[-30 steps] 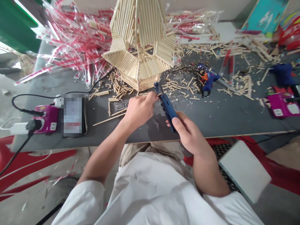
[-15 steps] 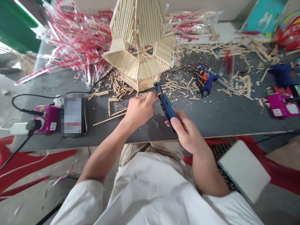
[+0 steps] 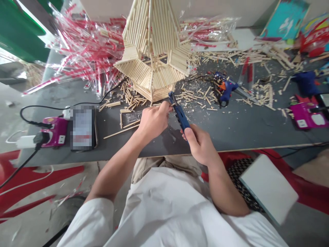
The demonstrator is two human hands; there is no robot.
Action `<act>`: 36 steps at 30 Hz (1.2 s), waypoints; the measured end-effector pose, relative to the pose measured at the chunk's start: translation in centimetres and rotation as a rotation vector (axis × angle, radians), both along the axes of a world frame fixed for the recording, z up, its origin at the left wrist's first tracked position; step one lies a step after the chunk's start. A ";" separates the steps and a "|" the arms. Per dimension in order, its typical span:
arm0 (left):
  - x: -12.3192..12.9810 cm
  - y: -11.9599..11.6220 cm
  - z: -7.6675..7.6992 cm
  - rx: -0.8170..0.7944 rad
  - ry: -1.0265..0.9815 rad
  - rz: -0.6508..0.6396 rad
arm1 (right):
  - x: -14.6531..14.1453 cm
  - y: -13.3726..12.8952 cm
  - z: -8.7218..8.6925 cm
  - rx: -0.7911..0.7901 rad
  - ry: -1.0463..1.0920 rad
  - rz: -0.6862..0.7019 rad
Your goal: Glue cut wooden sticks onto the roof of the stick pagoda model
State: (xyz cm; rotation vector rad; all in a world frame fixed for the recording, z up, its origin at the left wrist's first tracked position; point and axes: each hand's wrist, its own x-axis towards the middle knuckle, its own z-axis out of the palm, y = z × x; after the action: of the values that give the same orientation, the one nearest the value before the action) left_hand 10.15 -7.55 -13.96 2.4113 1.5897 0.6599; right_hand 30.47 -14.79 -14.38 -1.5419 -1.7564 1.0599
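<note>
My left hand (image 3: 155, 119) is closed in a pinch at the table's middle. A thin wooden stick, mostly hidden by the fingers, runs from it to the head of a blue hand cutter (image 3: 181, 115). Wrapped round the cutter's lower end is my right hand (image 3: 202, 142), thumb on top. The tool tilts up and left, its tip just below a tiered model built of wooden sticks (image 3: 164, 75). Close to my left wrist lie a clear plastic ruler (image 3: 132, 117) and a long loose stick (image 3: 120, 131).
A phone (image 3: 82, 128) and a purple power adapter (image 3: 55, 130) with cables lie at left. Red-striped plastic wrappers (image 3: 84, 51) pile up behind them. Cut stick pieces (image 3: 197, 97) litter the table around a blue glue gun (image 3: 228, 91). Another purple adapter (image 3: 308, 115) sits at right.
The view has shifted slightly, so side objects sit a little differently. My right hand has moved slightly up and left along the cutter; my left hand keeps its pinch.
</note>
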 end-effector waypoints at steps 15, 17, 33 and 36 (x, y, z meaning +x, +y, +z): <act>2.3 -7.0 -0.6 -0.347 0.374 0.144 | 2.8 -1.6 3.2 -0.309 -0.360 0.314; 3.0 -7.7 -1.0 -0.372 0.370 0.166 | 3.3 -1.3 3.8 -0.348 -0.408 0.358; 3.2 -9.8 0.1 -0.531 0.351 0.080 | 4.7 -2.8 4.0 -0.350 -0.426 0.446; 3.1 -9.8 0.3 -0.543 0.364 0.086 | 4.8 -2.9 3.8 -0.351 -0.420 0.396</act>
State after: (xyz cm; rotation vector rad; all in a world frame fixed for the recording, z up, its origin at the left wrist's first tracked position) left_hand 13.27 -17.33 -13.62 2.1299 1.7234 -0.2060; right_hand 35.27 -17.68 -10.57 -1.7662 -2.3318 1.3681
